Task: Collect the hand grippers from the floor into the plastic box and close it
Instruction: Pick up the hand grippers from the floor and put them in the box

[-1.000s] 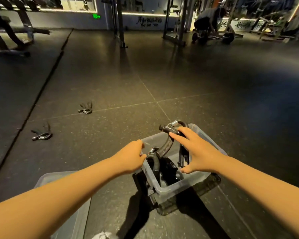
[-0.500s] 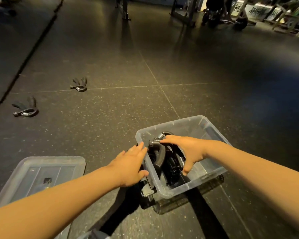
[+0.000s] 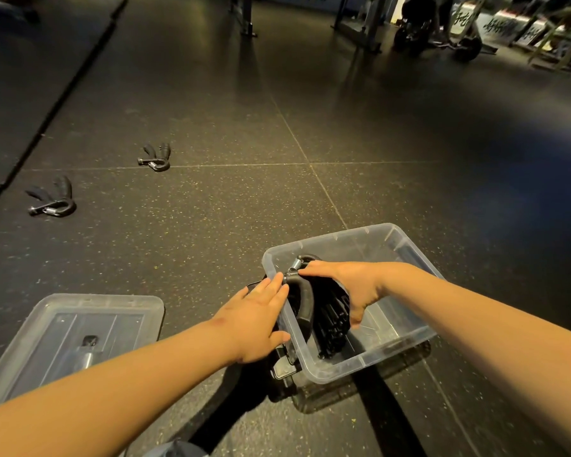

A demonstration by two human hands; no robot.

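As hands (image 3: 254,321) (image 3: 346,286) flank it, gripper (image 3: 303,303), in box (image 3: 397,345)

The hand gripper (image 3: 302,308), a second ago held up above the rim, now sits down inside the plastic box (image 3: 393,344) on its 9 o'clock side, against the other hand grippers (image 3: 332,328). The right grip (image 3: 346,285) has come down with it into the box, fingers over the spring end and thumb low. The left grip (image 3: 257,318), earlier curled at the rim, now lies with straight fingers along the box's left wall, fingertips (image 3: 279,278) reaching the gripper's end. The view has tipped downward, so the lid (image 3: 47,328) at 8 o'clock shows most of its top.
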